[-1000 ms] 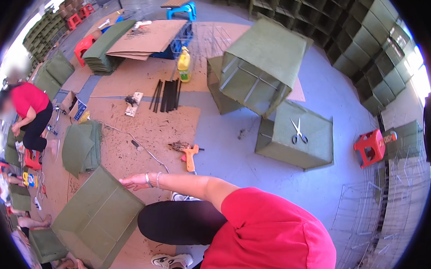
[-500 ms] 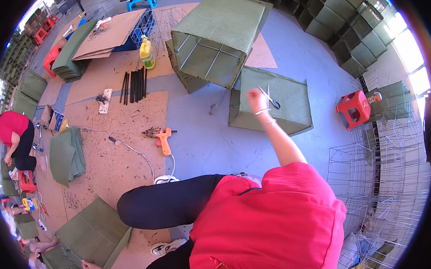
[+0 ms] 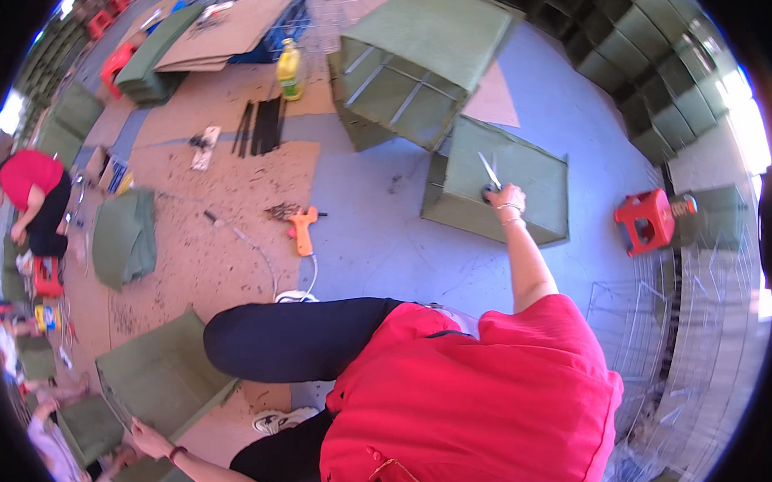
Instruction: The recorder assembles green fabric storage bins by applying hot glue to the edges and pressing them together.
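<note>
Over on the right, my right hand (image 3: pixel 507 198) has its fingers on the dark handles of a pair of scissors (image 3: pixel 490 190). The scissors rest on top of a green fabric-covered box (image 3: pixel 519 168), their blades pointing away from me. At lower left, my left hand (image 3: pixel 150 438) pinches the edge of another green box (image 3: pixel 165 368), which stands tilted beside my knee. An orange glue gun (image 3: pixel 301 231) with a cord lies on the floor between the two boxes, its nozzle end dirty.
A large green box (image 3: pixel 430 35) leans beyond the scissors. Black sticks (image 3: pixel 267 126), a yellow bottle (image 3: pixel 289 70) and folded green fabric panels (image 3: pixel 124 237) lie on or stand by the cardboard (image 3: pixel 199 256). A red stool (image 3: pixel 645 222) and wire frames (image 3: pixel 635 317) are at right. A co-worker (image 3: pixel 32 198) bends at left.
My right hand has come down from above the box onto the scissors' handles. My left hand stays at the green box's edge. The view has shifted slightly.
</note>
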`<action>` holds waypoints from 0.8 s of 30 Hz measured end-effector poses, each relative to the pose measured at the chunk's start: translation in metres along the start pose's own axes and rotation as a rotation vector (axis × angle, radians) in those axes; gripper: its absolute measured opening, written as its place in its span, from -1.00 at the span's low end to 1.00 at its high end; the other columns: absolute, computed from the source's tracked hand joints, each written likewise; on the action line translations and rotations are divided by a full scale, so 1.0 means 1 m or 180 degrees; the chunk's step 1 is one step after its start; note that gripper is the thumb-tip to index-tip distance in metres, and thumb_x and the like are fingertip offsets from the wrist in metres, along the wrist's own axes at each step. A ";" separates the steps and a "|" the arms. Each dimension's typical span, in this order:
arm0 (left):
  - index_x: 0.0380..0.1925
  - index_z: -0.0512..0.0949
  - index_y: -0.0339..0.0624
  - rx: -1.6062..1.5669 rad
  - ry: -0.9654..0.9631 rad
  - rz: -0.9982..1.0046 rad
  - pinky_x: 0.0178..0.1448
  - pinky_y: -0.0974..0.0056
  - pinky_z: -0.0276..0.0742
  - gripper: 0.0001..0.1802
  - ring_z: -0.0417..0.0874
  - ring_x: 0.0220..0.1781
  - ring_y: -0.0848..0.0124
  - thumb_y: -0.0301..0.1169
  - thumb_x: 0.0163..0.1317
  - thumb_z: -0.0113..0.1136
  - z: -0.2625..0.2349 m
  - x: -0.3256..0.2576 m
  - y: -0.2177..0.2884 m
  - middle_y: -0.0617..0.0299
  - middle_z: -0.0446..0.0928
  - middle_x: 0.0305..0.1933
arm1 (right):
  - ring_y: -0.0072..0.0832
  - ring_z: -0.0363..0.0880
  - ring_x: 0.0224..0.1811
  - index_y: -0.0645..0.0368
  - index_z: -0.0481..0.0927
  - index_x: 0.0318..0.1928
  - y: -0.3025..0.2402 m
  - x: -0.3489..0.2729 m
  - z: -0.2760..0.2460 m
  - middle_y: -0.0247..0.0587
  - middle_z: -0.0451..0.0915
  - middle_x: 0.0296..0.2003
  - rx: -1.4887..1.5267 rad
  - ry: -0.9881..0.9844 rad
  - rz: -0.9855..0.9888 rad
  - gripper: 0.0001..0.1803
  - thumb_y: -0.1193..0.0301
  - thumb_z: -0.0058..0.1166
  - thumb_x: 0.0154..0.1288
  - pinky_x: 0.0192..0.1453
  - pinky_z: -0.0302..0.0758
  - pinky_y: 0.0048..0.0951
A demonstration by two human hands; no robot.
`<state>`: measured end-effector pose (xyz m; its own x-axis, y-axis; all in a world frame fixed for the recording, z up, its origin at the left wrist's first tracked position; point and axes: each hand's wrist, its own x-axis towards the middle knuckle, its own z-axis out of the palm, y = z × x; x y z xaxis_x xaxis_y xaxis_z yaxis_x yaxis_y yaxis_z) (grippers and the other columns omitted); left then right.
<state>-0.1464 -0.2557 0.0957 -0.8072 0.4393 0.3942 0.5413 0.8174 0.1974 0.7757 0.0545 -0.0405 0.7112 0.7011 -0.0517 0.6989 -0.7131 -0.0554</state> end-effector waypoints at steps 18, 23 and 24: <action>-0.25 0.59 -0.09 0.0075 -0.0017 -0.0601 -0.26 0.11 0.45 -0.60 0.59 -0.32 0.08 -0.03 0.21 -0.02 -0.021 -0.007 0.027 0.06 0.60 -0.35 | -0.23 0.61 -0.35 0.23 0.65 -0.39 -0.027 -0.110 -0.023 -0.01 0.63 -0.41 0.1085 -0.0973 -0.1433 -0.63 0.26 0.20 -0.27 -0.24 0.52 -0.32; -0.31 0.59 -0.11 0.0068 0.0267 -0.0655 -0.29 0.10 0.43 -0.62 0.56 -0.37 0.03 -0.06 0.22 -0.02 -0.008 -0.011 0.060 0.02 0.58 -0.40 | -0.68 0.31 -0.65 0.23 0.61 -0.40 -0.081 -0.187 0.023 -0.32 0.52 -0.57 0.2354 -0.3407 -0.0484 -0.75 0.28 0.08 0.04 -0.59 0.25 -0.63; -0.32 0.59 -0.12 -0.0079 0.0240 -0.0706 -0.31 0.10 0.42 -0.63 0.55 -0.39 0.04 -0.07 0.22 -0.02 -0.008 -0.011 0.066 0.02 0.57 -0.41 | -0.68 0.28 -0.66 0.23 0.61 -0.41 -0.097 -0.199 0.032 -0.33 0.48 -0.60 0.2540 -0.3679 -0.0352 -0.76 0.30 0.06 0.06 -0.59 0.25 -0.63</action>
<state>-0.1002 -0.2097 0.1114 -0.8876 0.2201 0.4046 0.3590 0.8810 0.3082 0.5639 -0.0153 -0.0569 -0.0789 0.6375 -0.7664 0.2387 -0.7343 -0.6355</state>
